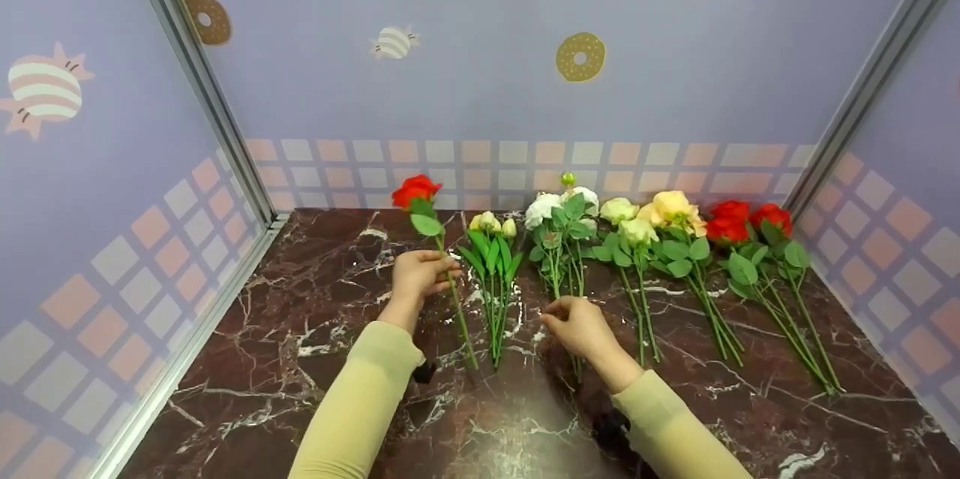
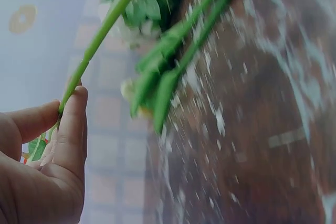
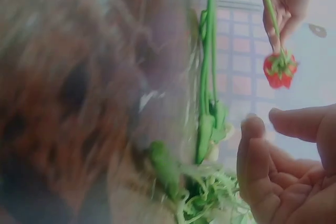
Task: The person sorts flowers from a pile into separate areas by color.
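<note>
My left hand (image 1: 421,275) pinches the green stem of a single red rose (image 1: 416,191), raised above the table with its bloom toward the back wall. In the left wrist view the thumb and fingers (image 2: 73,129) meet on that stem (image 2: 100,35). To its right lie yellow tulips (image 1: 491,257). My right hand (image 1: 581,325) hovers over the lower stems of the white flowers (image 1: 559,212). Its fingers are loosely bent, and the right wrist view shows a small gap between thumb and fingertips (image 3: 253,124), with nothing held.
On the right of the dark marbled table (image 1: 315,389) lie pale green roses (image 1: 637,231), peach-yellow flowers (image 1: 675,212) and red roses (image 1: 727,222), stems toward me. A patterned back wall (image 1: 480,88) and side walls enclose the table.
</note>
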The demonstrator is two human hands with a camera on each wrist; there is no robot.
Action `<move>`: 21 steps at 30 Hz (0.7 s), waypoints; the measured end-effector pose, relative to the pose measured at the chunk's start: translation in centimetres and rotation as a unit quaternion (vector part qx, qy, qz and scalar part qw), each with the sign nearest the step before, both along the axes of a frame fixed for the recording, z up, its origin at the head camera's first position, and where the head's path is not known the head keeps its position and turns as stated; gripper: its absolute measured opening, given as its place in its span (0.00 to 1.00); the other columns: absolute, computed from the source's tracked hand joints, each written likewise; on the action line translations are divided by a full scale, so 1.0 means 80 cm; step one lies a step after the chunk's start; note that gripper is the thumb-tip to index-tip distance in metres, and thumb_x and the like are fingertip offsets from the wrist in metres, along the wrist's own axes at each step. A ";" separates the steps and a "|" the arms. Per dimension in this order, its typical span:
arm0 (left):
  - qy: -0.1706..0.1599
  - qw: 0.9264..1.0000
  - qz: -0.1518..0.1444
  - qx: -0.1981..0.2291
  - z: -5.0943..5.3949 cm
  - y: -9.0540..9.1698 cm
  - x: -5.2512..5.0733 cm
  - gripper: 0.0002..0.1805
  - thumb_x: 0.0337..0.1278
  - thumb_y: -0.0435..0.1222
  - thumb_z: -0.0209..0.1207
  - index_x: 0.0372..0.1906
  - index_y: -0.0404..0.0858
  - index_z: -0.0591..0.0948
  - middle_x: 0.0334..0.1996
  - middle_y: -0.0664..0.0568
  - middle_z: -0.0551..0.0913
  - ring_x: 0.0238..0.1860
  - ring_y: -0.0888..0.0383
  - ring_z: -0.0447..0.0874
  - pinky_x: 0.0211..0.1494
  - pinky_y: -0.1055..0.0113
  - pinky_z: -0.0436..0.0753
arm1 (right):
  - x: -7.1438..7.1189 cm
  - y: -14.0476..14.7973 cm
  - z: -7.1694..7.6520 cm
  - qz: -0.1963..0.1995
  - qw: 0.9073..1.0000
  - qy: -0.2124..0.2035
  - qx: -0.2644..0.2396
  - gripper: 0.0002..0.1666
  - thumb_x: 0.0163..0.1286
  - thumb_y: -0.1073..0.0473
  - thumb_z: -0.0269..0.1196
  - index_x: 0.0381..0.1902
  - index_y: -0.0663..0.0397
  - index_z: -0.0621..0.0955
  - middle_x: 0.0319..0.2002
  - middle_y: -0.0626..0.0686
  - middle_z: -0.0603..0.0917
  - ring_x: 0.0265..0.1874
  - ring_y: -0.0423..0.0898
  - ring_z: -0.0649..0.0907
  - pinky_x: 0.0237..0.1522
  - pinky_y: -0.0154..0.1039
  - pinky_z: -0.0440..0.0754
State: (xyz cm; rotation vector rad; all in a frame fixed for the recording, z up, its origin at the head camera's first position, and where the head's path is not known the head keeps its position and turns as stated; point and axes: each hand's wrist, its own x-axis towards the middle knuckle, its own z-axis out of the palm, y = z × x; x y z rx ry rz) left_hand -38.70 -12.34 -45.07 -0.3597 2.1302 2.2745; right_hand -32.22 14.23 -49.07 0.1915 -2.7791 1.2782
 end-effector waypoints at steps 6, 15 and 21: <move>0.018 0.999 -0.034 0.005 0.009 0.039 0.008 0.19 0.66 0.25 0.63 0.59 0.21 0.79 0.42 0.33 0.90 0.29 0.59 0.90 0.35 0.67 0.92 | 0.003 -0.013 0.007 0.059 0.988 -0.049 -0.135 0.15 0.75 0.63 0.62 0.50 0.71 0.85 0.36 0.66 0.90 0.31 0.57 0.90 0.34 0.47 0.92; 0.023 0.997 -0.071 -0.001 0.001 0.084 0.019 0.19 0.66 0.26 0.63 0.58 0.21 0.78 0.43 0.33 0.90 0.32 0.57 0.93 0.36 0.67 0.92 | 0.013 -0.029 -0.001 0.139 0.955 -0.112 -0.239 0.22 0.78 0.65 0.58 0.61 0.81 0.76 0.49 0.74 0.86 0.35 0.47 0.90 0.46 0.46 0.92; 0.032 0.996 -0.084 -0.008 -0.002 0.095 0.023 0.20 0.69 0.30 0.63 0.61 0.24 0.77 0.46 0.36 0.90 0.37 0.56 0.93 0.38 0.67 0.92 | 0.017 -0.032 -0.005 0.118 0.958 -0.095 -0.245 0.20 0.75 0.69 0.60 0.59 0.81 0.75 0.43 0.69 0.89 0.34 0.44 0.89 0.35 0.35 0.89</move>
